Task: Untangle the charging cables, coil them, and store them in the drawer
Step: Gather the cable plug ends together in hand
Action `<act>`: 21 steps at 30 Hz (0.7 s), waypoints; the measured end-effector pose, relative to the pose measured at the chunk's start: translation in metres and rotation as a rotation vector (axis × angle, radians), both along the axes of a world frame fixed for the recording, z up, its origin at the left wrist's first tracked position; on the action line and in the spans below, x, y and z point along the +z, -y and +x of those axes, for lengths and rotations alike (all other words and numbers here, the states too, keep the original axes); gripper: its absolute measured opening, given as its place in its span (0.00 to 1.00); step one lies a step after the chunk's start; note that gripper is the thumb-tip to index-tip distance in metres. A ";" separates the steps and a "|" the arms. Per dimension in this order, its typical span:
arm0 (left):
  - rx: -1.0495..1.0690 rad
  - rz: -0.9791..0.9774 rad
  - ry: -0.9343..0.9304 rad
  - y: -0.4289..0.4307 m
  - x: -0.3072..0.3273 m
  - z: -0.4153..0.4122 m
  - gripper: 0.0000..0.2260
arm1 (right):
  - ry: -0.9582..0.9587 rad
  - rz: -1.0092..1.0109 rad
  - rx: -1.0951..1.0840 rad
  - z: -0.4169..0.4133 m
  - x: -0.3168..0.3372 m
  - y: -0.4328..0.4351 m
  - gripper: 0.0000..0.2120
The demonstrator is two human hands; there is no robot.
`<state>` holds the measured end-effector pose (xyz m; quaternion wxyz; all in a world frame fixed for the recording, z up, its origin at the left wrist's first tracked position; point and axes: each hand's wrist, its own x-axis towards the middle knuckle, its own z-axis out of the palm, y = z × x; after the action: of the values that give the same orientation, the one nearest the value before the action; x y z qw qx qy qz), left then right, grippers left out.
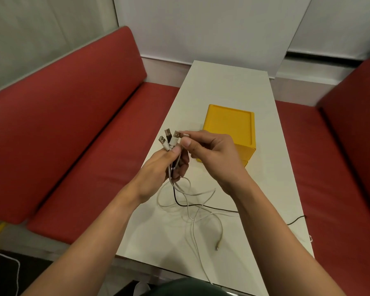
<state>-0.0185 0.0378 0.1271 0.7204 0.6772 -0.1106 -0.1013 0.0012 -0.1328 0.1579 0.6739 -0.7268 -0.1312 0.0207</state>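
The left hand (158,167) is sitting at the centre of the frame, gripping a bundle of charging cables (192,201) just below their USB plugs (168,138), which are fanning upward out of the curled fingers. The right hand (209,152), just to the right of it, is pinching one more plug (184,134) between thumb and forefinger beside the fan. Below both hands the white cables and one black cable (212,207) are trailing down in loose, crossing loops onto the white bench (229,82), with a small connector end (218,245) lying toward the lower middle. A yellow drawer box (229,122) is standing on the bench just behind the right hand, its drawers looking closed. Red cushioned seats (73,124) are flanking the bench on the left and right.
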 end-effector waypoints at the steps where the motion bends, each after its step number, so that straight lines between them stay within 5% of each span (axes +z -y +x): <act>1: -0.003 -0.002 -0.007 0.001 -0.001 0.001 0.18 | 0.014 0.001 0.001 0.000 0.001 0.001 0.09; 9: -0.208 0.142 0.002 0.001 0.005 -0.006 0.20 | -0.130 0.128 0.135 0.004 0.002 0.007 0.17; 16: -0.088 0.210 0.079 0.006 0.000 -0.004 0.26 | -0.130 0.098 0.086 0.004 -0.005 -0.003 0.11; 21: 0.078 0.296 0.137 0.007 0.000 0.002 0.25 | -0.163 0.123 0.095 -0.001 -0.001 -0.008 0.14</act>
<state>-0.0165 0.0312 0.1273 0.6069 0.7850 -0.1171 -0.0421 0.0007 -0.1249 0.1567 0.7239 -0.6729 -0.1113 0.1036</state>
